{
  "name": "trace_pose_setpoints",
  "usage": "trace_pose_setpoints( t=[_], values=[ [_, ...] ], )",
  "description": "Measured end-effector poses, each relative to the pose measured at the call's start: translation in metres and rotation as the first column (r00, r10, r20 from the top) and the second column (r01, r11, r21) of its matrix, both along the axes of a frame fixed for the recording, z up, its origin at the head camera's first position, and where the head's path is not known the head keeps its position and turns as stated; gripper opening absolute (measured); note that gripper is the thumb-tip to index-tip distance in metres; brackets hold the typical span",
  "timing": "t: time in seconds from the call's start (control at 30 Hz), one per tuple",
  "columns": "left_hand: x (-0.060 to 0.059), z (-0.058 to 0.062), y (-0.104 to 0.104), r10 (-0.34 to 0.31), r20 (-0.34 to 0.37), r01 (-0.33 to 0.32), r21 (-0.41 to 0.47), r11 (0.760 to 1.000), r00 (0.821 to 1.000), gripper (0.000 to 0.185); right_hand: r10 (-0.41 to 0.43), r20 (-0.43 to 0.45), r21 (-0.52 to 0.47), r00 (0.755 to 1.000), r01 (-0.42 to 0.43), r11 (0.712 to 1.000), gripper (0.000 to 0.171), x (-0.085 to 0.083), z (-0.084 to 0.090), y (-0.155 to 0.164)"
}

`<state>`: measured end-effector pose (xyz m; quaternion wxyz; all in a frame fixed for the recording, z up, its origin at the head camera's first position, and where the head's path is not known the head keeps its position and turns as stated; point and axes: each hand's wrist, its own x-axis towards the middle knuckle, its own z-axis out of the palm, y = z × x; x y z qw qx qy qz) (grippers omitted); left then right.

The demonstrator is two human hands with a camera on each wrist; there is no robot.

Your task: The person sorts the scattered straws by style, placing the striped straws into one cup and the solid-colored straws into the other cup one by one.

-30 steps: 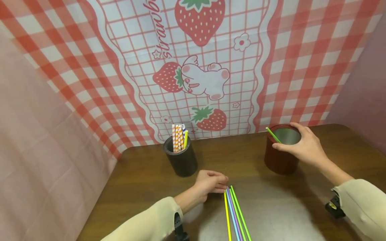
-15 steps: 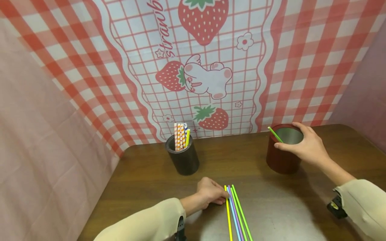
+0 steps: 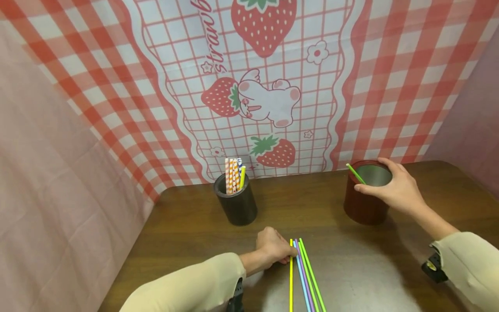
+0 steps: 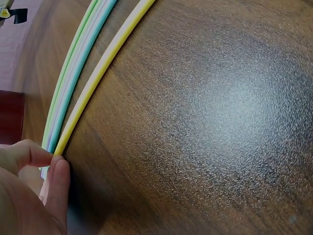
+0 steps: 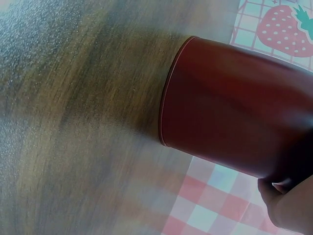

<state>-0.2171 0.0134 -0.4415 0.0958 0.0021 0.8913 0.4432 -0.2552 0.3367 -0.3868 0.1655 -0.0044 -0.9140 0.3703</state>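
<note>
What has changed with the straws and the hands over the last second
The left hand slid back along the table and its fingers now pinch the far tip of the yellow straw, drawn slightly apart from the other loose straws. The right hand keeps gripping the red cup; the black cup is unmoved.

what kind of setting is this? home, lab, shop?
Likely a small staged tabletop booth, not a lived-in room. A strawberry-print checked cloth hangs as backdrop round a wooden table, which holds only a black cup of straws, a red cup and loose straws.
</note>
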Motion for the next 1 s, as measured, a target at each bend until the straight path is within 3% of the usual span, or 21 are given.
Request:
trace_pose_setpoints(
  t=[0.13,0.4,0.57,0.8,1.0],
  values=[
    [0.000,0.001,0.000,0.007,0.024,-0.008,0.013,1.000,1.000,0.023,-0.002,-0.005,-0.002,1.000,0.002,1.000,0.101,0.000,-0.002,0.000],
    [-0.002,0.006,-0.002,0.035,0.121,-0.057,0.188,0.981,0.992,0.012,-0.001,-0.012,0.004,1.000,0.001,1.000,0.100,0.001,-0.002,0.000],
    [-0.011,0.020,0.005,0.033,0.131,-0.071,0.291,0.954,0.991,0.006,0.002,-0.010,0.001,1.000,-0.002,1.000,0.100,0.001,0.000,0.000],
    [-0.029,0.060,0.028,0.015,0.096,-0.061,0.497,0.865,0.995,0.007,0.006,-0.020,-0.004,1.000,-0.006,1.000,0.100,0.001,-0.001,0.001],
    [-0.041,0.095,0.048,0.019,0.051,-0.046,0.619,0.784,0.999,0.007,0.012,-0.028,-0.008,1.000,-0.012,1.000,0.099,0.001,-0.002,0.000]
  ],
)
